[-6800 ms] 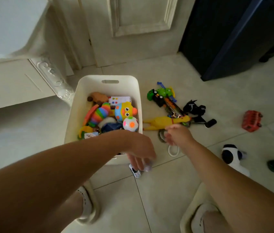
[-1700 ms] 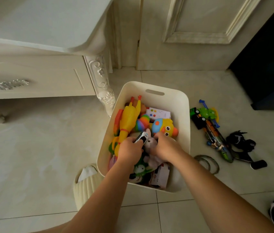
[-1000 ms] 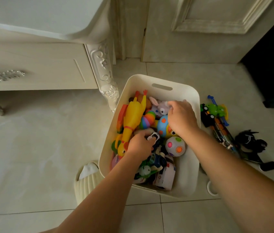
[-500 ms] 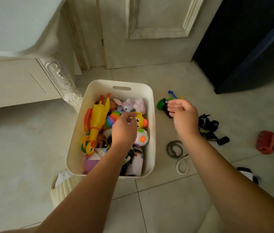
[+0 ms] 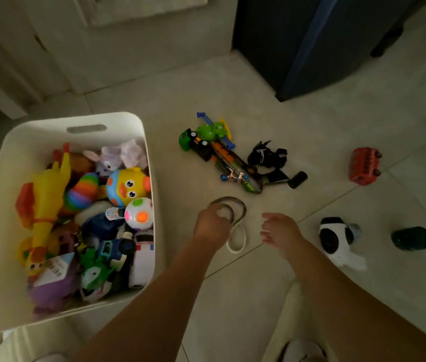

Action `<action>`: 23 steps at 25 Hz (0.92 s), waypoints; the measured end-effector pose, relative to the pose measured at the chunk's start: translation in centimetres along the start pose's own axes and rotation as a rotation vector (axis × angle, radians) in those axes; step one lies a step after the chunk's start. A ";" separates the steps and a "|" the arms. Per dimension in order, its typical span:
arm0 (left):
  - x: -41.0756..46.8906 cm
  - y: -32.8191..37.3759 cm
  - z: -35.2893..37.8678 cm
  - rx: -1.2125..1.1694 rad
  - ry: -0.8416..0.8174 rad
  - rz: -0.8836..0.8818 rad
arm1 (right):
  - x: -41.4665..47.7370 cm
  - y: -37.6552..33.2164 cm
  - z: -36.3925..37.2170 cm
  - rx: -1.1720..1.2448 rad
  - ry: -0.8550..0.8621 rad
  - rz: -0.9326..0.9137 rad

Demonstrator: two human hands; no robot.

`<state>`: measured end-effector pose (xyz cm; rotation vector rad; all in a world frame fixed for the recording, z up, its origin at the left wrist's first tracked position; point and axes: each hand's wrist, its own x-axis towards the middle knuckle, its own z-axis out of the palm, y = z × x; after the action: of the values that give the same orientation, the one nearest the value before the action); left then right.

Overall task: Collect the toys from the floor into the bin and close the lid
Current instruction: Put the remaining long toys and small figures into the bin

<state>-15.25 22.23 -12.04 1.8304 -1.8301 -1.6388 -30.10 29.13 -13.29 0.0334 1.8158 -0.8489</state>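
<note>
Left hand (image 5: 213, 226) over grey ring (image 5: 240, 207) right of bin (image 5: 37, 134), grip unclear; right hand (image 5: 280, 228) loose, empty. Next: pinch ring, lift into bin.

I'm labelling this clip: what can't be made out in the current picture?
Head view.
Grip of the left hand on the grey looped band: its knuckles hide the fingertips.
Kind of the dark green rounded object: dim, blurred.
Lower toys in the white plastic bin: buried under top ones; its left side cut off.

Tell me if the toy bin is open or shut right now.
Open. No lid sits on the bin; its toys, like the yellow chicken and spotted ball, show plainly from above.
</note>
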 end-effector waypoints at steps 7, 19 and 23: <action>4.9 -3.4 4.1 0.304 0.002 0.019 | 5.3 2.5 2.2 -0.269 0.043 -0.087; 6.1 -4.8 3.6 0.684 0.052 0.063 | 7.8 -2.6 3.1 -0.753 0.393 -0.634; 4.8 -5.0 3.5 0.562 0.004 -0.023 | 10.8 -6.1 4.1 -1.289 0.254 -0.621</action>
<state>-15.64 22.16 -19.82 2.0367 -2.4580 -1.1946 -33.77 18.36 -19.72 -1.3327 2.3425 0.0882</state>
